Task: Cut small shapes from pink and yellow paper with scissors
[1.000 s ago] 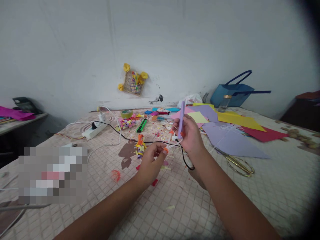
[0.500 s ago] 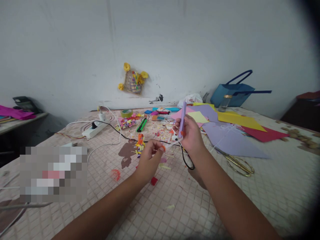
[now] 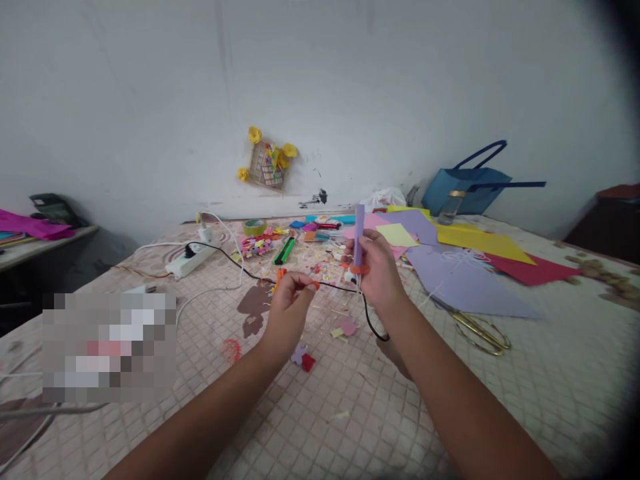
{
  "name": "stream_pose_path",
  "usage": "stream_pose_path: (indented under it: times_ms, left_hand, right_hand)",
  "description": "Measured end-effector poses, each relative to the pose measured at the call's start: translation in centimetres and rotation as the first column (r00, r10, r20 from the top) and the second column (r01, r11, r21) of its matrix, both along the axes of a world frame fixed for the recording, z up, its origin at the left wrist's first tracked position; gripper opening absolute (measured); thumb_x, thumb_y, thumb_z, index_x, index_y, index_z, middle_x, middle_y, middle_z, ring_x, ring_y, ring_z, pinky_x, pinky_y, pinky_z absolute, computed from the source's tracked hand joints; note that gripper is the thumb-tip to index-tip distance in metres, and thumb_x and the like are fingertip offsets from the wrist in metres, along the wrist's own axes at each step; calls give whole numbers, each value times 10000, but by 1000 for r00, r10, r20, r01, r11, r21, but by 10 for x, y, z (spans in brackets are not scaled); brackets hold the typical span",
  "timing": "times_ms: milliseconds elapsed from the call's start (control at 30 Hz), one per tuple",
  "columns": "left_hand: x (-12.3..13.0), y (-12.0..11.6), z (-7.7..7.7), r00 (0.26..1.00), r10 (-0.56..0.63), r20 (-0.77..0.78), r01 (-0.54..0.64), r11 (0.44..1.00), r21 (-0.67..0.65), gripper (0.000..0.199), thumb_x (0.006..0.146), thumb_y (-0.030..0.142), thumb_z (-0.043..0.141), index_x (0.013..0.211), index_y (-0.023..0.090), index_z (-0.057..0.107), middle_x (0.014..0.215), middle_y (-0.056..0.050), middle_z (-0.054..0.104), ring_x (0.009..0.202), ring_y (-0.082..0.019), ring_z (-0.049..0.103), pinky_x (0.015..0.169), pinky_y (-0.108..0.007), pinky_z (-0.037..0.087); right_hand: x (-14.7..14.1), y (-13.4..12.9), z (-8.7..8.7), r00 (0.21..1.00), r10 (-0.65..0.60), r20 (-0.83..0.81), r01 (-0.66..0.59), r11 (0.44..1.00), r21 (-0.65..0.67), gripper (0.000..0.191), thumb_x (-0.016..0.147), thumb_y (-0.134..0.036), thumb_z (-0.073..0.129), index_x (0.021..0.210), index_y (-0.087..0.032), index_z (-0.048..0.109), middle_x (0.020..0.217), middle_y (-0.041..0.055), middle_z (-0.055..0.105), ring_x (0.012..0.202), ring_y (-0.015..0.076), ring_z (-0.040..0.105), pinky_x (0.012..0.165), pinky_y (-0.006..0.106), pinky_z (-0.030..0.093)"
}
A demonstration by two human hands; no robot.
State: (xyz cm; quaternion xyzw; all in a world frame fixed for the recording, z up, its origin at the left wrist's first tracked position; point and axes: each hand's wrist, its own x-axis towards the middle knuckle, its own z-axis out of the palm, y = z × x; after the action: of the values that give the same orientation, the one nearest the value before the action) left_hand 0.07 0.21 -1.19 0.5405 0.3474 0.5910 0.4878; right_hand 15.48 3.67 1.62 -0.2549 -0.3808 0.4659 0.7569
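Observation:
My right hand is closed on an upright purple strip, with an orange piece at the strip's lower end and white string hanging below it. To its left, my left hand pinches a small orange piece between thumb and fingertips. An orange paper item stands partly hidden behind the left hand. A black cable runs behind both hands. On the table below lie a purple flower-shaped piece and a red scrap.
Gold scissors and purple sheets lie at the right. Further back are a green cutter, tape, paper flowers and a blue bag. A white power strip with cables sits at the left.
My left hand has moved slightly left, away from the right hand, with its orange piece. The purple strip has shifted left and its white string now hangs down. The purple flower-shaped piece has come into view.

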Motion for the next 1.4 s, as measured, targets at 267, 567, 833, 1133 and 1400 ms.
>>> stream_pose_path:
  times_ms: [267,567,833,1133,1400]
  left_hand:
    - [-8,8,14,992,71,105,-73,997,7,147,699,218,624,801,165,532,733,26,555,654,-79,511,621,-200,393]
    - [-12,14,14,968,19,249,-9,999,-44,207,691,240,651,850,169,539,752,24,594,655,-86,558,639,-231,436]
    - [-14,16,15,934,-5,357,57,989,-136,203,684,208,651,857,173,551,734,21,586,641,-85,555,617,-230,428]
    - [-14,16,16,915,3,403,72,983,-170,182,685,188,636,837,175,538,728,28,572,616,-69,542,606,-214,423]
    - [-14,19,11,928,66,367,-12,989,-147,161,687,180,637,825,184,553,730,38,573,612,-59,530,610,-203,412]
  right_hand:
    - [-33,-22,-7,908,256,331,-259,965,-36,205,716,-150,566,900,-240,573,716,-40,650,621,106,610,511,188,452]
    - [-37,-21,-13,837,291,463,-309,950,-38,206,725,-177,595,916,-239,546,795,-28,635,665,103,579,520,196,472]
    - [-39,-23,-14,827,300,476,-309,949,-62,192,740,-190,599,910,-234,521,829,-19,626,717,109,580,566,213,475]
    - [-43,-23,-15,843,303,445,-319,947,-39,183,722,-145,593,858,-220,499,786,-33,600,699,93,561,593,212,447]
    - [-43,-24,-15,838,317,444,-329,943,-53,196,706,-158,611,852,-227,499,785,-33,588,674,96,553,559,219,450]
